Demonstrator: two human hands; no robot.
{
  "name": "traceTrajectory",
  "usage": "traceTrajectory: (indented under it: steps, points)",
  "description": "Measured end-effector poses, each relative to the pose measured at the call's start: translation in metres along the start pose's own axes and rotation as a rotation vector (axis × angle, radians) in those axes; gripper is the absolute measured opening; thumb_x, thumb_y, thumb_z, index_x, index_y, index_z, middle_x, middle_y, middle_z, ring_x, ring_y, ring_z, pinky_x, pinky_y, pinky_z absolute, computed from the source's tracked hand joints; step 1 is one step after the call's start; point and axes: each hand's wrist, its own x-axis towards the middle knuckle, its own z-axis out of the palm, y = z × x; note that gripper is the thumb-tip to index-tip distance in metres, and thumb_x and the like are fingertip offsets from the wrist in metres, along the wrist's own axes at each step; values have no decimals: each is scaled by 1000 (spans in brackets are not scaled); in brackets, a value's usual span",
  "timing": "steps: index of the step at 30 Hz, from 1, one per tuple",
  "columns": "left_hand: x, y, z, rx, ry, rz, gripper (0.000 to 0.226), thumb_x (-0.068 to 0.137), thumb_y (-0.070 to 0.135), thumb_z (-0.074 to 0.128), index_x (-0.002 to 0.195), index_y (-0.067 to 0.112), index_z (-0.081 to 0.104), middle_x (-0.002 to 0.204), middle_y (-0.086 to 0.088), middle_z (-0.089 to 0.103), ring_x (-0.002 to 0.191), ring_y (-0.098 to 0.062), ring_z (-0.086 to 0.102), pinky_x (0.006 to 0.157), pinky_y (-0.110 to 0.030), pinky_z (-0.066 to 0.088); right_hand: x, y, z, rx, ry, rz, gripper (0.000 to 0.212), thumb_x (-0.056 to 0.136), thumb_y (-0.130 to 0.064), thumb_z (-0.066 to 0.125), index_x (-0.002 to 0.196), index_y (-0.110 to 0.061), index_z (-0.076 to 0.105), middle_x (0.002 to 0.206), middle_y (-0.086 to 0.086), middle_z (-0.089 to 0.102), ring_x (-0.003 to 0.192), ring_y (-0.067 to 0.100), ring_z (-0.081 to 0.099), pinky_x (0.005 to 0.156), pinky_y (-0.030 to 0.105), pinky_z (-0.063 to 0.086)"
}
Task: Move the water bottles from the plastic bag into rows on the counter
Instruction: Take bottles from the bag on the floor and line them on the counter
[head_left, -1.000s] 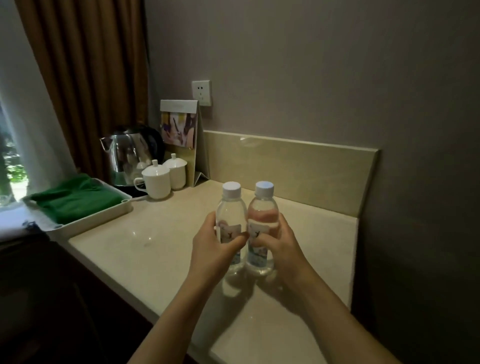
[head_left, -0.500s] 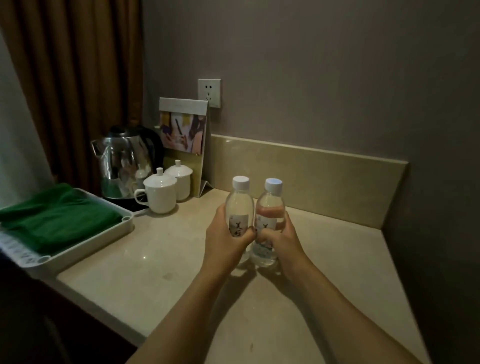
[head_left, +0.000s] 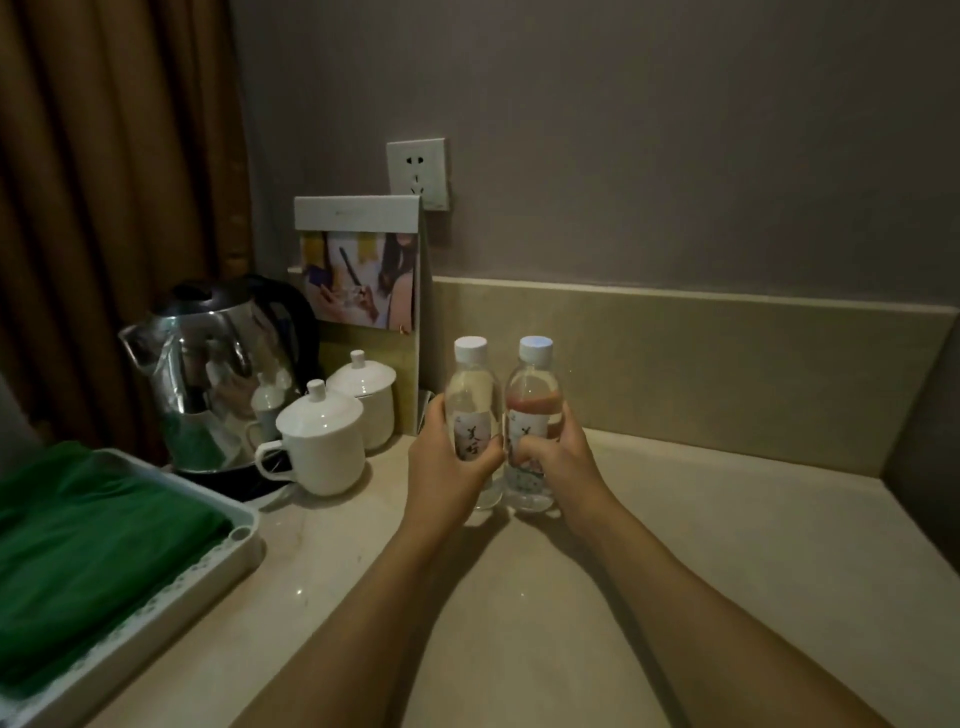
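Both bottles had travelled away from the person, toward twelve o'clock and nearer the backsplash, since the earlier frame, and the kettle and cups had come to sit larger at the left of the head view. The left hand (head_left: 447, 467) was wrapped around the label of the left bottle (head_left: 471, 415), and the right hand (head_left: 558, 457) was wrapped around the label of the right bottle (head_left: 532, 421); each hand gripped its own bottle, fingers curled behind and thumb in front. The two bottles stood upright, side by side and touching or nearly so, with their bases at or just above the desk (head_left: 675, 545); which of the two could not be told. Small, clear and apparently full, they would likely be light but not trivial, stiff enough at the labelled waist to take a firm squeeze, and smooth enough to slip if held at the shoulder or cap; the label band looked the best place to hold. At nine o'clock from the bottles stood two lidded white cups (head_left: 324, 441), with a steel kettle (head_left: 218, 364) behind them and a standing card (head_left: 358, 270) at about eleven o'clock, close enough that a row growing leftward might crowd them. A tray with a green cloth (head_left: 93, 551) lay at eight o'clock, well apart. The plastic bag was not in view.
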Motion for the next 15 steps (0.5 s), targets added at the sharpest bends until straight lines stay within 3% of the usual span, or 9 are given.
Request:
traceTrajectory:
  steps: [3,8,12,15]
  points:
    - [20,-11,0,-23,-19,-5,58,76,24,81,119,36,44,101,20,61,88,18,60,66,-4,48,16,5,7,-5,22,-10,57,57,-3,60,111,-22,56,99,14,68,95,29,68,78,42,59]
    - [54,-30,5,-95,-40,-21,58,78,17,80,126,22,48,108,8,62,94,0,63,68,-4,49,47,12,16,-14,85,-24,54,58,1,60,106,-22,57,91,10,67,90,27,67,80,47,58]
    - [78,-43,8,-159,-90,-66,59,79,22,79,128,28,47,108,11,63,97,-2,65,71,-16,54,64,10,24,7,113,-23,54,65,10,57,112,-16,56,90,10,69,84,24,70,67,37,59]
    - [90,-52,11,-133,-118,-71,63,75,21,80,126,28,45,107,9,63,97,-5,65,77,-24,56,68,10,25,-78,125,8,66,60,-6,65,123,-12,49,106,13,67,96,27,68,76,38,58]
